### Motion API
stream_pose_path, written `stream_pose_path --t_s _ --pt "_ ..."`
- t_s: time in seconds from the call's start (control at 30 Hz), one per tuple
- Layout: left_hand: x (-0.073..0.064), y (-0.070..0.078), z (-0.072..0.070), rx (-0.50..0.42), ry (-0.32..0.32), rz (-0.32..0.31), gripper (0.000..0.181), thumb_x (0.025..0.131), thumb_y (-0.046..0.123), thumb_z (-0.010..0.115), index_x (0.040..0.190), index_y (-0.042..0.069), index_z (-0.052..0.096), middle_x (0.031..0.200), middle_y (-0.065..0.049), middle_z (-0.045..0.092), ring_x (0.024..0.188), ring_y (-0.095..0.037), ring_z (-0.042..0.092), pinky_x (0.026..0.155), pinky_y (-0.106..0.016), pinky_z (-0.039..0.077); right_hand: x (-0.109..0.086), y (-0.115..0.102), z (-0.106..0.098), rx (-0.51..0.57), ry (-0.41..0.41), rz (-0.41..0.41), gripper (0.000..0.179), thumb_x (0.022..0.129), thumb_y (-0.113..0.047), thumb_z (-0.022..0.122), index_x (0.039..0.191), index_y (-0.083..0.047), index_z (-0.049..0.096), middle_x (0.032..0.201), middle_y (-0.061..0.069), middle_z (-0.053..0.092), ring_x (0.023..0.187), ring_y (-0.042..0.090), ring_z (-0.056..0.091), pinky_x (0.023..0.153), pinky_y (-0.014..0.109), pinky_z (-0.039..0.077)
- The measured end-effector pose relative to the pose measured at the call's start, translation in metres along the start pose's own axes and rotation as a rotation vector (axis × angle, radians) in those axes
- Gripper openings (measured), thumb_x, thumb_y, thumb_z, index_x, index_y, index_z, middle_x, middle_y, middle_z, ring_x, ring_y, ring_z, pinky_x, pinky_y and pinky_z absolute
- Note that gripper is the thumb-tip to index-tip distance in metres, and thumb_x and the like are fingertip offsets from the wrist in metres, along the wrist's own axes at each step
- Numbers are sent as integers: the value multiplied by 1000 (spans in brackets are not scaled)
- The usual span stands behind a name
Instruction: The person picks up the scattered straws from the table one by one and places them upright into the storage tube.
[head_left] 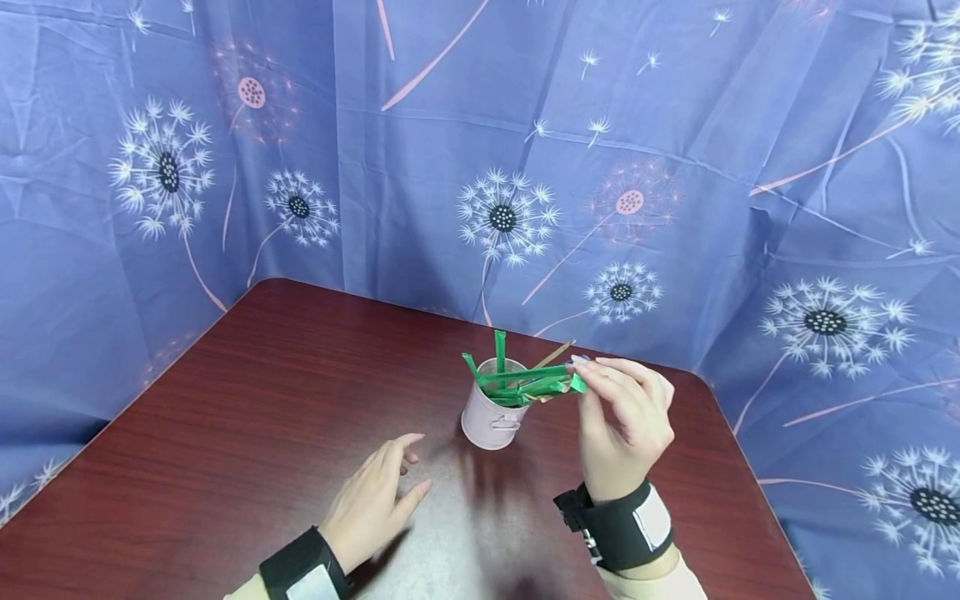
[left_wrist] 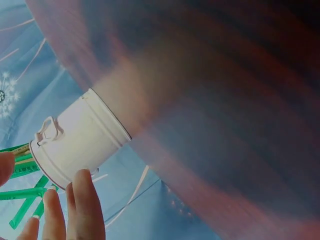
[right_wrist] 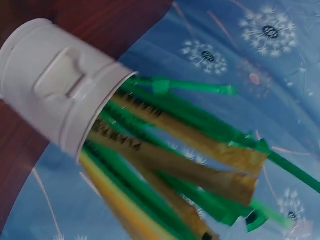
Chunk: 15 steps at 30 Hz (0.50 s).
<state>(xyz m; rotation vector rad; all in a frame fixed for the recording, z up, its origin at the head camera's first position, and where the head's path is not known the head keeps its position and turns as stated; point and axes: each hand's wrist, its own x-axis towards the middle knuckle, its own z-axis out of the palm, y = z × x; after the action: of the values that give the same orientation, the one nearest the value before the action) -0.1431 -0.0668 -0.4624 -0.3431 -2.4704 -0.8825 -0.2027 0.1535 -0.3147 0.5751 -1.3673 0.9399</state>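
Observation:
A small white metal bucket (head_left: 491, 423) with a side handle stands on the table, holding several slim wrapped straws. Some wrappers are green (right_wrist: 197, 87), others brown (right_wrist: 190, 167) with dark printed lettering. My right hand (head_left: 626, 408) is raised at the bucket's right; its thumb and fingertips pinch the outer end of a green wrapped straw (head_left: 525, 374) that lies across the bucket's mouth. To the front left of the bucket, my left hand (head_left: 375, 496) hovers with fingers extended and holds nothing. Left fingers (left_wrist: 85, 207) show before the bucket in the left wrist view.
The dark red wooden table (head_left: 322, 367) has rounded back corners. A blue curtain (head_left: 420, 167) with dandelion prints hangs behind it and along both sides. Black bands (head_left: 626, 529) wrap both wrists.

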Motion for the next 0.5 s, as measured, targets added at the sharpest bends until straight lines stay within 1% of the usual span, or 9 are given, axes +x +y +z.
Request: stream_pose_path --t_s 0.13,0.2,0.27,0.4,0.5 --pt "0 -1 2 14 -10 9 52 82 24 77 127 4 62 99 4 65 85 -13 63 68 -34 54 1 5 -2 -34 32 -10 18 67 20 73 72 4 79 70 17 73 75 32 65 83 37 39" --pt "2 -1 3 0 -19 9 52 82 23 77 127 4 62 99 2 65 85 -14 63 70 -35 54 1 8 -3 -50 35 -13 18 67 19 74 72 3 79 70 17 73 74 33 65 84 38 39" --pt "5 0 5 -33 -31 7 52 82 20 77 128 2 61 99 -1 65 85 -16 63 74 -37 54 0 11 -5 -62 19 -17 18 68 19 74 73 3 79 71 16 74 75 34 65 84 39 38" --pt "17 2 11 -110 -67 -6 54 83 17 76 130 -3 59 103 -10 66 89 -23 65 80 -42 55 -5 17 -7 -89 -39 -36 16 69 16 75 75 2 80 74 14 75 75 35 65 83 43 37" --pt "32 3 19 -149 -116 -43 58 85 20 74 134 -6 55 111 -17 66 99 -30 65 86 -48 53 -10 21 -7 -106 -76 -42 17 70 16 75 76 2 81 75 14 75 76 34 65 82 46 37"
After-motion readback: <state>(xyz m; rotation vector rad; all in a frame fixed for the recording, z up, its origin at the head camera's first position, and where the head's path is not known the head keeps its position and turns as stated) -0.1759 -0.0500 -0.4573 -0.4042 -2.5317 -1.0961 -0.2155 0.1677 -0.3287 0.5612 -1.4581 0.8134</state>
